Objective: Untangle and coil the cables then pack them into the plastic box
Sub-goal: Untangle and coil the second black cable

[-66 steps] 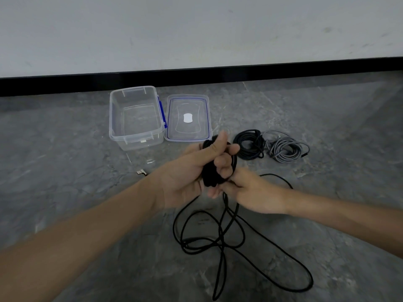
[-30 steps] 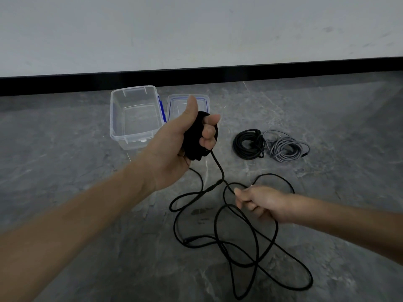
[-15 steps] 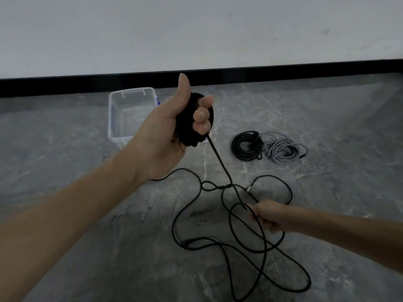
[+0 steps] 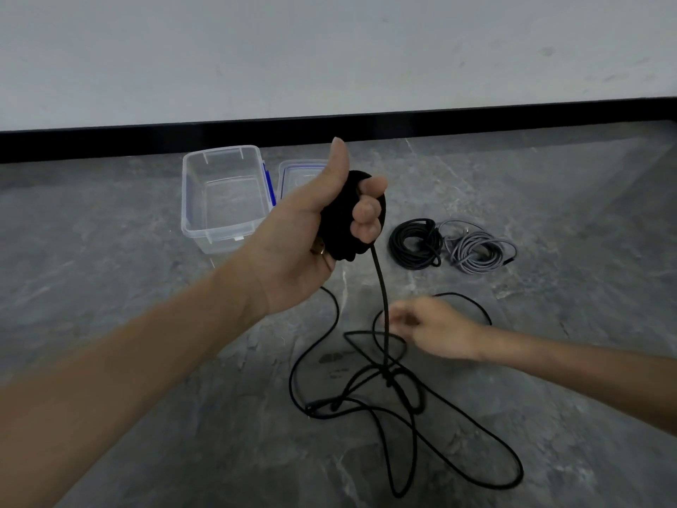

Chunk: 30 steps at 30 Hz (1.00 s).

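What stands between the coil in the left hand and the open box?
Nothing visible. The box stands open and empty, beyond the left hand and its coil; the lid lies beside it. The tail lies tangled on the floor.

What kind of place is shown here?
Probably an indoor room, with the work done at floor level: a grey marbled stone floor, a plain white wall, and a black skirting strip along its foot.

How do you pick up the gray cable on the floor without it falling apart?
Probably from above, on its right side: the gray cable lies flat in a coil, and a grip round all the loops there would keep them together. Its left side lies against the black coil.
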Available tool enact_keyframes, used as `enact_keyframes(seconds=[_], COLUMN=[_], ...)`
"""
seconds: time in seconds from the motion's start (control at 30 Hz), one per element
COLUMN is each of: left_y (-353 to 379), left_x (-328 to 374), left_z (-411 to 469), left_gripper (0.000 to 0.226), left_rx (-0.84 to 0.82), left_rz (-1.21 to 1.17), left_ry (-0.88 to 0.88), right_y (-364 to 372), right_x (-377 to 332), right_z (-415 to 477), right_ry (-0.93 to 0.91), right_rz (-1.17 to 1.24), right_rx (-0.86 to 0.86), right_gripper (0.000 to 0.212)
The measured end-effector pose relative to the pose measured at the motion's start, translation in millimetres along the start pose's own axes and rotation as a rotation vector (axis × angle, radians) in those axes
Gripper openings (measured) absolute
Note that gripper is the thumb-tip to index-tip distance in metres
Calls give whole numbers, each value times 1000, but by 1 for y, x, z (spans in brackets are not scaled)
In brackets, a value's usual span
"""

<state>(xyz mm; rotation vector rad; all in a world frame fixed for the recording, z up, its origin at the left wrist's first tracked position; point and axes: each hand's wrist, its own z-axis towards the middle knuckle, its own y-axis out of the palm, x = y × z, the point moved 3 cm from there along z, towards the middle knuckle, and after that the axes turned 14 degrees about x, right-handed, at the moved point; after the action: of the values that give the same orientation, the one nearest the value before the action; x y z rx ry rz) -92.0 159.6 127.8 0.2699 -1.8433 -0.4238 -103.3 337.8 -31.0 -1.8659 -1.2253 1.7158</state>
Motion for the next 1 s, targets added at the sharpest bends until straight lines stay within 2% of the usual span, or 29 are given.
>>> enact_keyframes(seconds=[0.1,0.17,0.23,0.3,0.37,0.43,0.53,0.6,0.7,0.77,0.83,0.9,1.0], left_y=[0,-2,-4,-7,-10,-13,-16,-19,-22,-22,-21,-19,-15], left_x=[-1,-1,0,0,1,2,8,11,10,6,1,-4,-9], left_z=[-2,-2,0,2,3,4,6,7,8,8,8,8,9], left_gripper=[49,49,49,49,49,48,47,47,46,46,45,45,45], left_rx=[-9,-1,9,23,39,52,70,84,101,100,103,105,93], left_rz=[-3,-9,-12,-20,-25,-33,-70,-88,-93,-76,-55,-42,-27], left_ry=[-8,-5,5,11,13,18,25,32,30,21,15,7,-7], right_y=[-18,-24,-27,-30,-36,-41,-41,-39,-43,-47,-48,-49,-47], right_x=[-29,-44,-58,-67,-67,-63,-50,-45,-46,-48,-49,-56,-68], right_z=[3,1,-6,-14,-15,-14,-13,-11,-12,-10,-7,-5,-3], right_ry=[-46,23,181,316,264,73,-144,-215,-304,-333,-343,-359,-296], right_rz=[18,158,353,446,409,189,-136,-226,-386,-724,-1004,-925,-353], right_rx=[280,321,202,45,-8,-50,-67,-22,74,127,150,170,120], right_gripper=[17,23,29,33,37,43,18,7,10,15,33,39,62])
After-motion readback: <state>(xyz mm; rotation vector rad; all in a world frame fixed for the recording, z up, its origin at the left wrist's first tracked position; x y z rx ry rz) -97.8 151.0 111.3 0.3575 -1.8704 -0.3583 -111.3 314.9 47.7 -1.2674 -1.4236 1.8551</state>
